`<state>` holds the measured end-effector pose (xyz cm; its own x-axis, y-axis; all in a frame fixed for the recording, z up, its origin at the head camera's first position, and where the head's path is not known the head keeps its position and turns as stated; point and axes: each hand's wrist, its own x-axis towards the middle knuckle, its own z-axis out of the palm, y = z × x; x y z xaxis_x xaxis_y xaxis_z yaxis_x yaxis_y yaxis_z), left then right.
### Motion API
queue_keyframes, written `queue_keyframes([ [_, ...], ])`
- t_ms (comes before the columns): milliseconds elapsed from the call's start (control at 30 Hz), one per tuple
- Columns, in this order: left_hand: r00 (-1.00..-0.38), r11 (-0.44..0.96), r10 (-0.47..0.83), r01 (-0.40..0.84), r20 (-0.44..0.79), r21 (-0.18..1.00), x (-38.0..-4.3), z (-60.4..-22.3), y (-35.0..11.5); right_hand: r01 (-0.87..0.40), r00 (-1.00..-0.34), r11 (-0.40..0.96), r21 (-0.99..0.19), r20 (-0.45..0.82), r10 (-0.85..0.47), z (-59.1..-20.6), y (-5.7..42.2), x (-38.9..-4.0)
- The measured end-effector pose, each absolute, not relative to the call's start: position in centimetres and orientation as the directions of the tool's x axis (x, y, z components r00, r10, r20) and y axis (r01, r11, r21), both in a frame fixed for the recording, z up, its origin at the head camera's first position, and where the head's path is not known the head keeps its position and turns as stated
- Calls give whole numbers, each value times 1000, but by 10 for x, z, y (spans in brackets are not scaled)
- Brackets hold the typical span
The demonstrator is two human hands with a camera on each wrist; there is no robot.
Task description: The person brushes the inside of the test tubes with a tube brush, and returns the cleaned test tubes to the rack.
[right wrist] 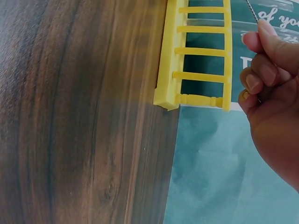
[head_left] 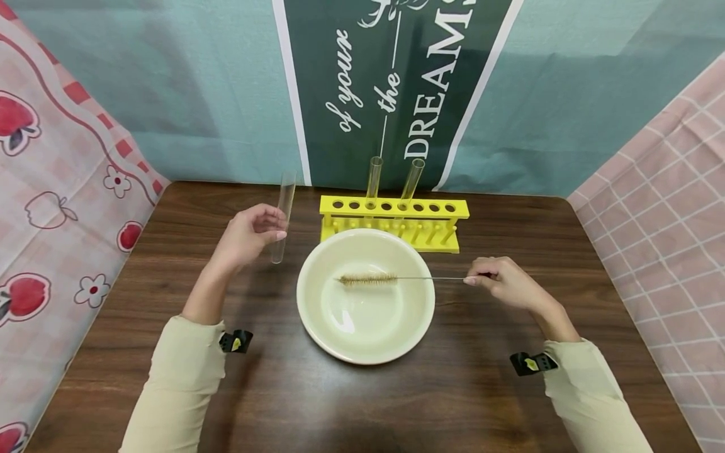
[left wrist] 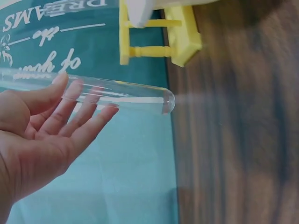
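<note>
My left hand (head_left: 246, 236) pinches a clear glass test tube (head_left: 287, 195) between thumb and fingers, left of the bowl. The tube stands nearly upright, its rounded end down, as the left wrist view also shows. At the right, my right hand (head_left: 506, 283) grips the thin wire handle of a test tube brush (head_left: 369, 279). The brush lies level across the cream bowl (head_left: 304, 299), its tan bristles over the bowl's middle and pointing left. Thumb and forefinger pinch the twisted wire (right wrist: 252, 10) in the right wrist view, with the other fingers curled.
Behind the bowl stands a yellow test tube rack (head_left: 387, 214) with a row of holes. Two test tubes, one left (head_left: 374, 179) and one right (head_left: 413, 182), stand in it. The wooden table (head_left: 362, 409) ends at a teal cloth backdrop (head_left: 226, 126); patterned cloths hang at both sides.
</note>
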<state>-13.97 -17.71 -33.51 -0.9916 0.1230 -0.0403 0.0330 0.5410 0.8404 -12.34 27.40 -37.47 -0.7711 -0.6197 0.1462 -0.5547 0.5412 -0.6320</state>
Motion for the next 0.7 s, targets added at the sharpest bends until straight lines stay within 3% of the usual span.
queue_keyframes([
  [467, -995, 524, 89, 76, 34, 848, -169, -313, -141, -471, -791, 535, -702, 67, -608, -339, 252, -112],
  [700, -996, 473, 61, 81, 59, 877, -184, -312, -124, -455, -789, 500, -737, 73, -609, -346, 258, -114],
])
